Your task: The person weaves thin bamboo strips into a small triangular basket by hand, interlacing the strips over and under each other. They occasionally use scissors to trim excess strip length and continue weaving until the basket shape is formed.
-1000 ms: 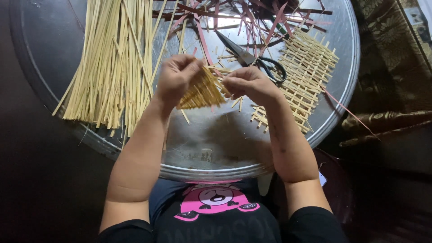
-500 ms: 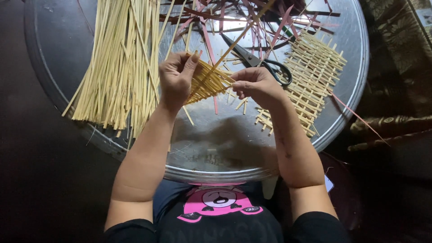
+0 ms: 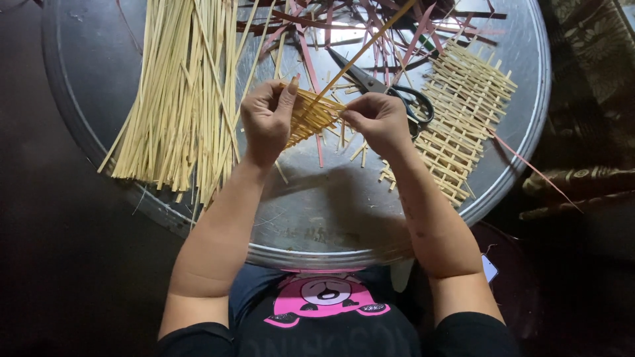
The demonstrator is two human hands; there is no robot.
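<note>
My left hand [image 3: 266, 119] grips the left edge of a small woven piece of pale bamboo strips [image 3: 311, 114], held above a round metal tray [image 3: 317, 218]. My right hand [image 3: 374, 119] pinches the piece's right edge together with a long pale strip [image 3: 367, 45] that slants up and to the right. Both hands sit close together over the tray's middle.
A large bundle of loose pale strips [image 3: 178, 92] lies on the tray's left. A bigger open-weave mat [image 3: 456, 116] lies at the right, black-handled scissors [image 3: 390, 89] beside it. Several reddish strips [image 3: 370, 23] lie tangled at the far side. Dark floor surrounds the tray.
Both hands have lifted the small woven piece slightly away from me and turned it. The long strip now sticks up to the right from my right hand.
</note>
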